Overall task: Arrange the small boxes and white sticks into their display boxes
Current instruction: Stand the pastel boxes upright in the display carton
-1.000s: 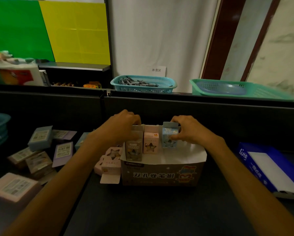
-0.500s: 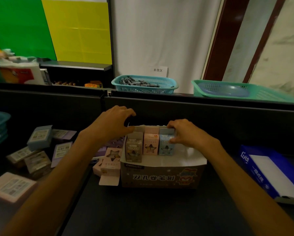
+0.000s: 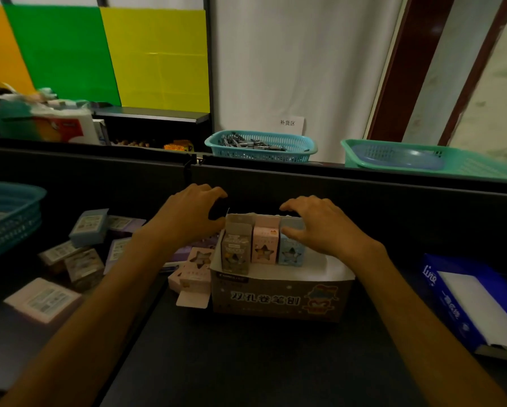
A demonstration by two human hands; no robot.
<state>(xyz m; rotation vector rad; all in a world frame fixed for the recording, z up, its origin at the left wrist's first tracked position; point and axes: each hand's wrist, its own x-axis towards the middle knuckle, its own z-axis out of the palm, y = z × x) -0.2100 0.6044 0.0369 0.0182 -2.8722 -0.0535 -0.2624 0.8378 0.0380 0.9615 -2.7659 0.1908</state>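
Both hands are lifting off the three small boxes (image 3: 261, 245) now standing at the back of the display box (image 3: 278, 298); left hand (image 3: 187, 218) and right hand (image 3: 316, 227) are released, holding nothing. The row is seated; more await left of it.

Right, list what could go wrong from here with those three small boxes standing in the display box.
1. The grey box, pink box and blue box stand upright in one row at the back of the display box, open space in front; they might tip forward.
2. The right hand rests on the blue box; pulling away could drag it.
3. The left hand hovers by the grey box's raised flap and could knock it.
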